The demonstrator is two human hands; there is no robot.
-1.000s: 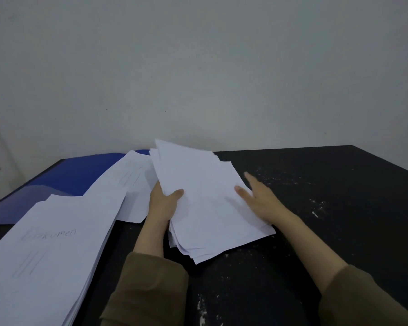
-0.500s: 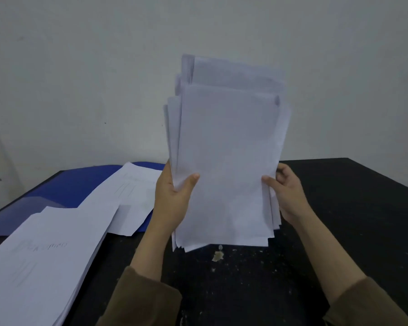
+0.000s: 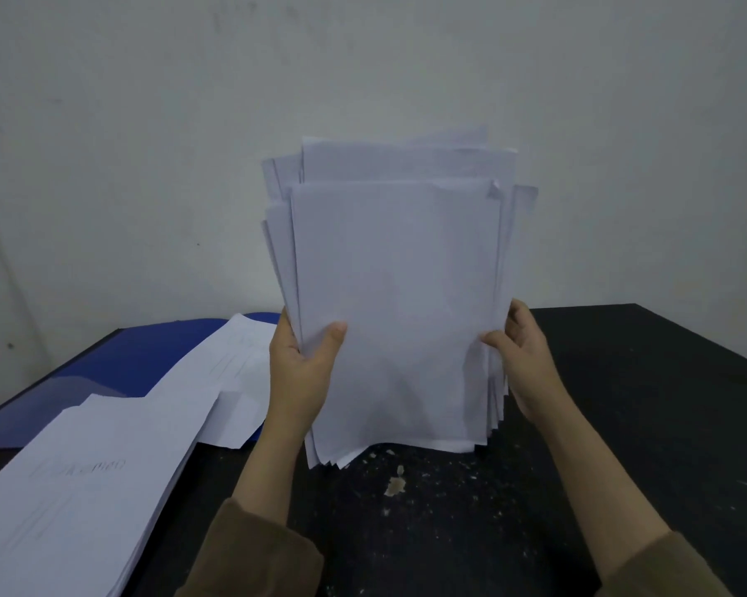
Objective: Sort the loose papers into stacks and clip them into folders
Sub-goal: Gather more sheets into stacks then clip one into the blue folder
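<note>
An uneven bundle of white sheets stands upright over the black table, its lower edge at or just above the surface. My left hand grips its left edge, thumb across the front sheet. My right hand holds the right edge with the thumb in front and the fingers behind. The sheets are misaligned at the top and bottom. A blue folder lies open at the back left with a white sheet on it.
A thick stack of white papers with faint writing lies at the near left, overlapping the folder. A pale wall rises right behind the table. Scuffs and a small tan scrap mark the tabletop under the bundle.
The bundle lay flat on the table under both hands a second ago. Both hands have lifted it upright, and since half a second ago it has come down lower toward the table.
</note>
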